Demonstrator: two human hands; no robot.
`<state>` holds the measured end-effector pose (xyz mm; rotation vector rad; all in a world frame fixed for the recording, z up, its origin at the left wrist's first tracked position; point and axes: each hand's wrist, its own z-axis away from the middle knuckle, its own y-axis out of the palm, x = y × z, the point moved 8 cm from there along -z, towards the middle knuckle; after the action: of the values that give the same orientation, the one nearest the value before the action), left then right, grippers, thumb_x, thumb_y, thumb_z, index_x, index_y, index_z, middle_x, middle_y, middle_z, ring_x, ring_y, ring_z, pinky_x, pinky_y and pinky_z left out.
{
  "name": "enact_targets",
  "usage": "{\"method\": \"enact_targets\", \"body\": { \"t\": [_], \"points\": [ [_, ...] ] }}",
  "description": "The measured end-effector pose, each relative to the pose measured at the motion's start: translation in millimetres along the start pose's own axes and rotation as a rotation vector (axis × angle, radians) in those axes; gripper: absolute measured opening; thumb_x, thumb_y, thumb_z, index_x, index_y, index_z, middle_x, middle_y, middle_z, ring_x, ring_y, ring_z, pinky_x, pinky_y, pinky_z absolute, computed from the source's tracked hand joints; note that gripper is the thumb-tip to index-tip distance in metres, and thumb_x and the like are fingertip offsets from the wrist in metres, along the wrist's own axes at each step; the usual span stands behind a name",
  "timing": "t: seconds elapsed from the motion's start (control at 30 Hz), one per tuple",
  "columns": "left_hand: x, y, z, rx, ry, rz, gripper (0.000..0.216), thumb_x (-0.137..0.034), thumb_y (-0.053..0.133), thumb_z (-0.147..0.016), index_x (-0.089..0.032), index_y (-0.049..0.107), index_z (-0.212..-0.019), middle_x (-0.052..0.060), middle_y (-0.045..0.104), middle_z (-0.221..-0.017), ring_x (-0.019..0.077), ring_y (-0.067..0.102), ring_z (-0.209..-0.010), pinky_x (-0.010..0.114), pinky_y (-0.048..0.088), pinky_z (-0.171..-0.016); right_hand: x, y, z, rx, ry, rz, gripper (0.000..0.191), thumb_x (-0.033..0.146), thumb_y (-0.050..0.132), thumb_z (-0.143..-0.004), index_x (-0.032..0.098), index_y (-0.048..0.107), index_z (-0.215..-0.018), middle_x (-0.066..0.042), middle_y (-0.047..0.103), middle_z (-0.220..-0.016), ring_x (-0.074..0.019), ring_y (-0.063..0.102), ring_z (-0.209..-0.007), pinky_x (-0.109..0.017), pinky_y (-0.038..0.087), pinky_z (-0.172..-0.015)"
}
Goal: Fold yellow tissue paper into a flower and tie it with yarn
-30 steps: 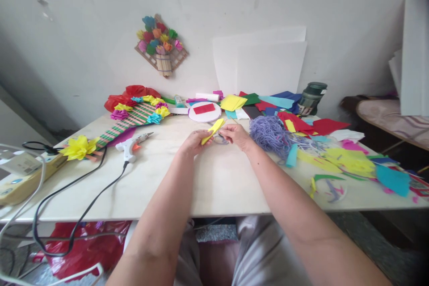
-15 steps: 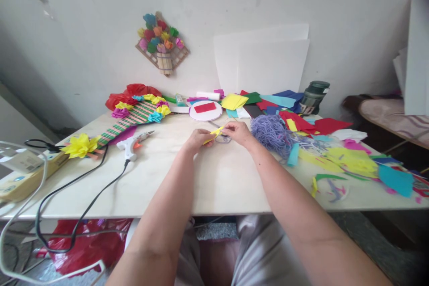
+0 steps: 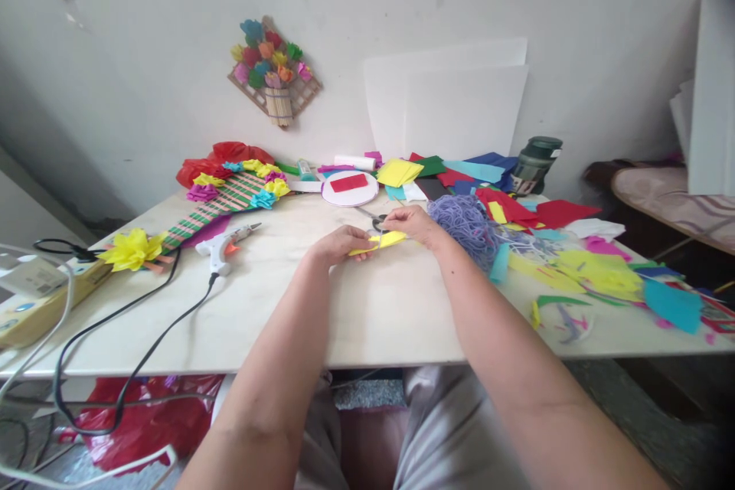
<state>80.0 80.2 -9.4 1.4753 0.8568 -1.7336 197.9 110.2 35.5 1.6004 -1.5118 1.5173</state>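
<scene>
Both my hands meet over the middle of the white table (image 3: 367,306), holding a folded strip of yellow paper (image 3: 386,241) flat and low. My left hand (image 3: 340,241) pinches its left end. My right hand (image 3: 414,223) pinches its right end. A pair of scissors (image 3: 373,219) lies on the table just behind the paper. A heap of purple yarn (image 3: 466,225) sits right of my right hand.
A white glue gun (image 3: 221,245) with a black cord lies at the left. A striped board with paper flowers (image 3: 230,197), a white disc with a red rectangle (image 3: 349,188), loose coloured sheets (image 3: 579,260) and a dark green jar (image 3: 534,162) fill the back and right.
The yellow paper went from tilted upward to lying nearly flat. My hands have spread slightly apart along it and dropped closer to the table.
</scene>
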Motion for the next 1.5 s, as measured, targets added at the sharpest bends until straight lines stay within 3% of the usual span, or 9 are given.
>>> {"method": "enact_targets", "body": {
  "t": [0.33,0.73,0.9,1.1,1.33,1.5],
  "points": [
    [-1,12,2,0.109,-0.009,-0.006,0.026,-0.031,0.074,-0.057,-0.009,0.065,-0.068,0.005,0.061,-0.059,0.0057,0.048,-0.045,0.017,0.037,-0.044,-11,4,7,0.107,0.177,-0.18,0.024,0.034,0.068,-0.056,0.012,0.059,-0.06,0.007,0.04,-0.042,-0.0036,0.029,-0.042,-0.021,0.021,-0.043],
    [-3,20,2,0.15,-0.003,0.019,0.023,-0.027,0.073,-0.06,-0.009,0.065,-0.071,0.005,0.061,-0.058,0.006,0.05,-0.044,0.018,0.039,-0.044,-21,17,9,0.154,0.27,-0.244,0.022,0.029,0.071,-0.051,0.012,0.061,-0.062,0.002,0.055,-0.053,-0.0071,0.046,-0.049,-0.021,0.032,-0.047],
    [-12,14,2,0.089,0.088,0.105,0.022,-0.028,0.071,-0.062,-0.009,0.063,-0.071,0.004,0.06,-0.061,0.0055,0.05,-0.046,0.016,0.037,-0.044,-27,12,6,0.096,0.259,-0.329,0.019,0.027,0.067,-0.052,0.013,0.059,-0.062,0.003,0.05,-0.047,-0.0056,0.039,-0.041,-0.02,0.024,-0.038],
    [-18,3,1,-0.033,0.174,0.285,0.023,-0.027,0.071,-0.063,-0.009,0.06,-0.072,0.002,0.058,-0.06,0.004,0.048,-0.047,0.015,0.035,-0.045,-25,10,6,0.024,0.261,-0.486,0.02,0.024,0.069,-0.051,0.016,0.053,-0.059,0.011,0.027,-0.035,-0.0028,0.019,-0.034,-0.021,0.016,-0.037],
    [-21,-5,-1,-0.123,0.239,0.375,0.024,-0.025,0.071,-0.062,-0.008,0.059,-0.074,0.001,0.056,-0.058,0.0035,0.047,-0.048,0.014,0.034,-0.045,-17,16,4,0.021,0.216,-0.469,0.03,0.031,0.07,-0.055,0.014,0.061,-0.078,0.011,0.029,-0.039,-0.0029,0.02,-0.035,-0.02,0.017,-0.038],
    [-14,-17,-4,-0.245,0.229,0.38,0.024,-0.024,0.071,-0.062,-0.008,0.059,-0.075,0.001,0.056,-0.06,0.0038,0.049,-0.051,0.014,0.038,-0.049,-13,20,3,0.015,0.173,-0.365,0.035,0.033,0.066,-0.058,0.012,0.061,-0.086,0.008,0.039,-0.047,-0.0034,0.026,-0.038,-0.02,0.019,-0.038]
  ]
}}
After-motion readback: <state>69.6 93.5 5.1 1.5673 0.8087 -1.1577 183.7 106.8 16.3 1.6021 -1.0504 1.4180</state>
